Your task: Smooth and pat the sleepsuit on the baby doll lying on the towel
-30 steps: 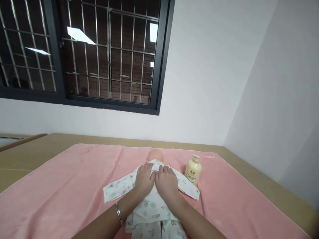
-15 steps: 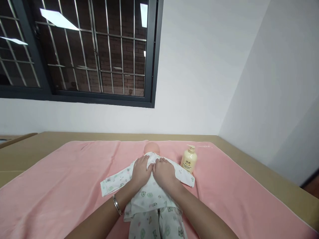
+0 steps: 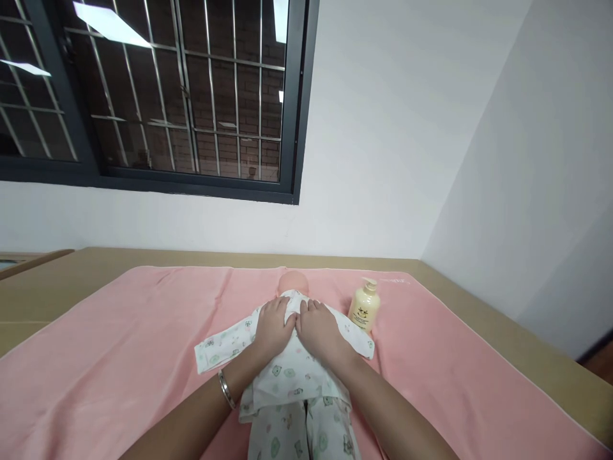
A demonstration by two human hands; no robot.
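A baby doll (image 3: 293, 281) lies on a pink blanket (image 3: 158, 319), its smooth head pointing away from me. It wears a white printed top (image 3: 287, 377) with long sleeves spread to both sides, and matching trousers (image 3: 280, 434). My left hand (image 3: 275, 327) lies flat on the left side of the doll's upper body, fingers stretched forward. On the right side rests my right hand (image 3: 317, 327), also flat, its thumb close to the left thumb. Neither hand grips anything. The doll's face is not visible.
A pale yellow pump bottle (image 3: 364, 306) stands on the blanket beside the doll's right-hand sleeve. Tan edging (image 3: 479, 322) borders the blanket. Behind it rises a white wall (image 3: 364, 160) with a dark-framed, barred window (image 3: 191, 185).
The view has shifted slightly. Both hands stay on the doll's upper body, with hardly any visible movement. The bottle stands where it was.
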